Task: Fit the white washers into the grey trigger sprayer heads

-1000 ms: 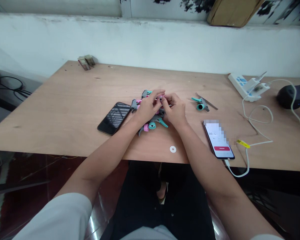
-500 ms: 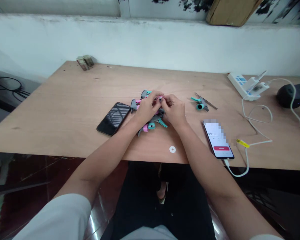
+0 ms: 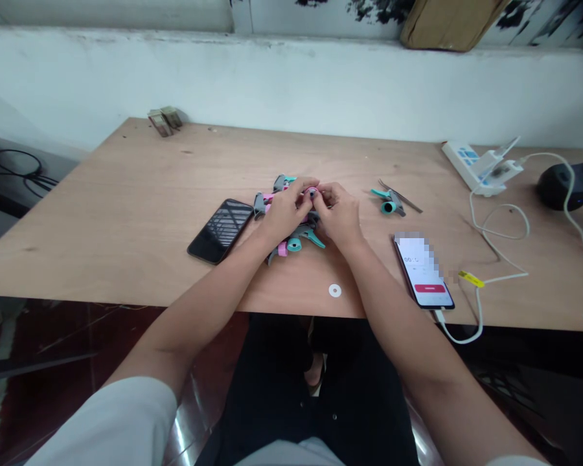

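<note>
My left hand and my right hand meet over the middle of the table, fingertips pinched together. Between them is a small round pink piece with a dark centre, gripped from both sides. Beneath and around my hands lie several grey, pink and teal plastic lever-like parts, partly covered by my fingers. Another grey and teal lever-like part rests apart on the right, touching or close to a thin metal tool that looks like tweezers. A white ring-shaped disc lies near the front edge.
A dark phone lies left of my hands. On the right, a lit phone is plugged into a white cable. A power strip and a black object stand farther back. Small stacked bundles sit at the back left.
My hands stay in nearly the same place, with the round pink piece still between the fingertips. It appears turned very slightly; nothing else has visibly moved.
</note>
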The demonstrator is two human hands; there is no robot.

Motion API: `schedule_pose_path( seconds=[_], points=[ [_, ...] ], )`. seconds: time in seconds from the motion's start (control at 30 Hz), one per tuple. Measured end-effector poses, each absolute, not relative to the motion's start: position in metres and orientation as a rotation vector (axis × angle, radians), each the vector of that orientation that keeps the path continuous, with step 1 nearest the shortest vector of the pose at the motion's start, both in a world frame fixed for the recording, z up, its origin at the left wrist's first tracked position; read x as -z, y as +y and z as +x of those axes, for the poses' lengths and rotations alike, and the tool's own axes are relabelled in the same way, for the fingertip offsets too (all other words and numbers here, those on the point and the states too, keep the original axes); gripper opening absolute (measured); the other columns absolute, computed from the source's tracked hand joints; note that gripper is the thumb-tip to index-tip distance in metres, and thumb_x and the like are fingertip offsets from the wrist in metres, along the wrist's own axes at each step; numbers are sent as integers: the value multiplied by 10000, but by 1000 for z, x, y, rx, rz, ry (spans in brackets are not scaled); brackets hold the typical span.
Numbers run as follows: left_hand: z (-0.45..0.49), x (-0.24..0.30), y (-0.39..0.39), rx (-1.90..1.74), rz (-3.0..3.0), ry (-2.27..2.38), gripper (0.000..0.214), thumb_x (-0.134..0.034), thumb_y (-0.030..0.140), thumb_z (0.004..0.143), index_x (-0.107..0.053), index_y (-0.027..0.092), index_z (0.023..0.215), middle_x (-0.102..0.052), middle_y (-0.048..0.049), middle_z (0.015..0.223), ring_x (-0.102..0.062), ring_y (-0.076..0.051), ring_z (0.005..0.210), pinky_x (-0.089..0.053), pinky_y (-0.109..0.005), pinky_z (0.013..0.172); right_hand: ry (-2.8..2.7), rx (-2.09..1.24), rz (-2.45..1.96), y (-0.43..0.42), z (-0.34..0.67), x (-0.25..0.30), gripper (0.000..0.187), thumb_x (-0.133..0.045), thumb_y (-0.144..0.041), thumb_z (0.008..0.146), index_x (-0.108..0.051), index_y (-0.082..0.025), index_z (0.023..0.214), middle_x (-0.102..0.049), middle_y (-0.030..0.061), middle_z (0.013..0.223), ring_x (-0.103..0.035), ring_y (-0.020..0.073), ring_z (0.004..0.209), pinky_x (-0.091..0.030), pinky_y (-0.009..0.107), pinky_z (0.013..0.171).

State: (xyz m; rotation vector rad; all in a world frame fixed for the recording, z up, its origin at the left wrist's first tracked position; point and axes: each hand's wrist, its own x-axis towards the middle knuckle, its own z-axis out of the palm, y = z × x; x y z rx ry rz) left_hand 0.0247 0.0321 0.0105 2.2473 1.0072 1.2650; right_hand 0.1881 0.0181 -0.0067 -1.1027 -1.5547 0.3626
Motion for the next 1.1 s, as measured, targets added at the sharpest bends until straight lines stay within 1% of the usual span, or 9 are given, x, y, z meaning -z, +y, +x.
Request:
schedule_pose_path(
  seconds=[0.07, 0.13, 0.2, 0.3, 0.5, 0.67, 0.83, 1.0, 1.1],
  points=[
    [25, -10, 32, -1285, 2244, 975, 353, -531, 239, 1097, -647, 195, 1427, -760, -133, 1415, -764, -207, 1261, -616, -345, 1072, -1557, -376, -1087, 18, 187, 6, 282, -613, -497, 1028, -693, -227, 1031, -817, 49, 931, -773, 206, 810, -599, 358, 783],
    [25, -8, 33, -1306, 2240, 959, 388, -530, 261, 1100, -629, 188, 1468, -732, -155, 1468, -744, -228, 1314, -606, -375, 1113, -1549, -377, -1079, 17, 187, 6, 273, -607, -481, 1028, -698, -224, 1021, -817, 54, 940, -773, 208, 820, -604, 362, 791],
    [25, -7, 35, -1308, 2225, 984, 418, -533, 282, 1101, -621, 198, 1501, -716, -161, 1497, -775, -229, 1244, -622, -387, 1086, -1532, -348, -1096, 16, 186, 5, 259, -597, -462, 1032, -704, -227, 1011, -817, 57, 949, -769, 211, 842, -608, 373, 817],
    [25, -5, 39, -1275, 2210, 1052, 429, -554, 282, 1090, -646, 205, 1502, -738, -148, 1467, -806, -203, 1102, -643, -356, 1006, -1523, -300, -1120, 14, 186, 3, 232, -592, -431, 1037, -709, -234, 1003, -817, 57, 955, -764, 215, 865, -611, 385, 850],
    [25, -5, 38, -1284, 2193, 1102, 388, -586, 227, 1057, -738, 190, 1411, -816, -115, 1313, -796, -200, 1121, -621, -339, 1028, -1578, -301, -1111, 13, 187, 2, 235, -589, -426, 1044, -721, -232, 1052, -822, 77, 1023, -768, 218, 923, -602, 373, 866],
    [24, -6, 38, -1311, 2206, 1093, 356, -608, 183, 1035, -789, 215, 1340, -838, -89, 1255, -806, -195, 1078, -636, -351, 1025, -1564, -246, -1183, 12, 184, 3, 216, -615, -392, 1015, -714, -224, 1106, -798, 57, 964, -719, 200, 792, -566, 357, 810],
    [23, -5, 41, -1334, 2218, 1040, 348, -627, 171, 1028, -791, 224, 1331, -832, -79, 1283, -819, -194, 1061, -655, -344, 997, -1571, -316, -1233, 11, 186, 2, 237, -633, -412, 1007, -694, -247, 1166, -783, 16, 915, -681, 172, 692, -525, 323, 721],
    [22, -2, 42, -1361, 2196, 1004, 349, -618, 252, 1049, -772, 230, 1361, -823, -90, 1306, -823, -200, 1057, -670, -357, 984, -1604, -346, -1135, 9, 192, 1, 259, -621, -418, 1007, -686, -250, 1192, -780, 24, 966, -691, 175, 739, -543, 331, 749],
    [20, -3, 41, -1366, 2178, 962, 396, -588, 365, 1083, -721, 226, 1429, -790, -117, 1381, -808, -219, 1150, -658, -378, 1034, -1666, -330, -1138, 8, 192, -1, 331, -668, -392, 960, -669, -245, 1258, -780, 45, 1066, -685, 180, 754, -555, 346, 771]
  ],
)
